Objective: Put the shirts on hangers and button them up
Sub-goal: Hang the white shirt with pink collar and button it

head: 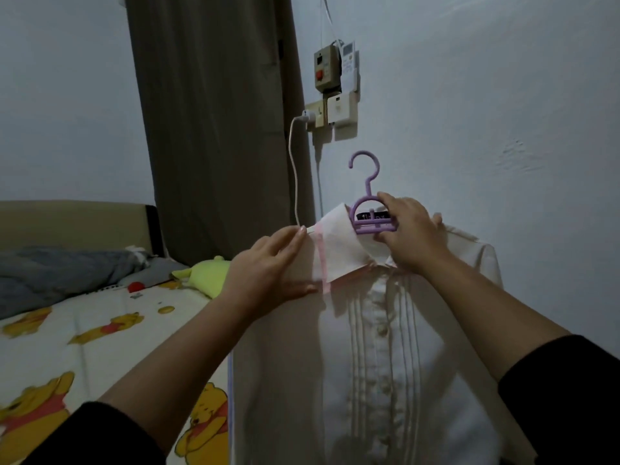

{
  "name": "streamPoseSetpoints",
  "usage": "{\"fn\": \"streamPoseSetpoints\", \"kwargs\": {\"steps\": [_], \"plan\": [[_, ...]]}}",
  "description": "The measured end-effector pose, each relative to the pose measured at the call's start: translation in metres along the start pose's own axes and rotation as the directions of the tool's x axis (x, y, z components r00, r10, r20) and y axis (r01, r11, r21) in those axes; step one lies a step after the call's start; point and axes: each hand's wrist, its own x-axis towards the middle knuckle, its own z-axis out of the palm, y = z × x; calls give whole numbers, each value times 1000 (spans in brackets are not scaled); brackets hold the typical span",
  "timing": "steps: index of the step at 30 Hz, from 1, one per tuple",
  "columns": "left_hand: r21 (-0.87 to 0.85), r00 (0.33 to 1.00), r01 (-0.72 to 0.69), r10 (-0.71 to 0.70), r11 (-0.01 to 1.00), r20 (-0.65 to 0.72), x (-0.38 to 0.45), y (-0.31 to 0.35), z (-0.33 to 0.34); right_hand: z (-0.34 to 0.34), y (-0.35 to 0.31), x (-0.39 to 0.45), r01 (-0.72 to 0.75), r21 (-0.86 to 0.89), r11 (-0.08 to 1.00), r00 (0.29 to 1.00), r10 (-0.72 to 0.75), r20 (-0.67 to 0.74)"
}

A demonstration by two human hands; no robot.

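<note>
A white pleated shirt (379, 364) hangs in front of me on a purple plastic hanger (367, 193), its front placket buttoned. My right hand (407, 234) grips the hanger's neck at the collar, fingers curled round the purple bars. My left hand (271, 270) lies flat with straight fingers on the shirt's left shoulder, beside the raised collar flap (339, 246). The hanger's hook points up, free of any rail.
A bed with a cartoon-bear sheet (100, 330) lies to the left, with a grey blanket (60, 273) and a yellow-green plush toy (204, 273) on it. A brown curtain (214, 112), wall sockets (330, 110) and a white charger cable (295, 176) stand behind the shirt.
</note>
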Motion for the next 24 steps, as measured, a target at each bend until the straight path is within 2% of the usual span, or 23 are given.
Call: {"fn": "streamPoseSetpoints", "kwargs": {"steps": [4, 8, 10, 13, 15, 17, 19, 22, 24], "plan": [[-34, 997, 82, -82, 996, -8, -6, -17, 41, 45, -4, 18, -5, -6, 1000, 1000, 5, 0], [17, 948, 306, -306, 952, 94, -17, -50, 86, 92, -18, 35, -37, 91, 995, 996, 29, 85], [69, 873, 440, -445, 895, 201, -21, -65, 106, 119, -22, 37, -65, 81, 995, 986, 52, 160], [230, 691, 554, -596, 800, 408, -27, -87, 142, 162, -23, 31, -102, 63, 993, 959, 81, 271], [321, 589, 539, -620, 779, 518, -33, -92, 164, 190, -23, 22, -135, 46, 990, 922, 108, 372], [309, 553, 539, -606, 783, 572, -38, -86, 181, 215, -21, 11, -161, 13, 987, 886, 138, 443], [246, 619, 528, -566, 813, 544, -40, -77, 189, 230, -16, 1, -166, -18, 986, 867, 155, 473], [67, 785, 452, -433, 889, 443, -44, -60, 194, 230, -6, -11, -177, -43, 983, 858, 175, 483], [-28, 836, 395, -346, 918, 426, -47, -42, 193, 223, 2, -23, -185, -61, 981, 857, 191, 479]]}}
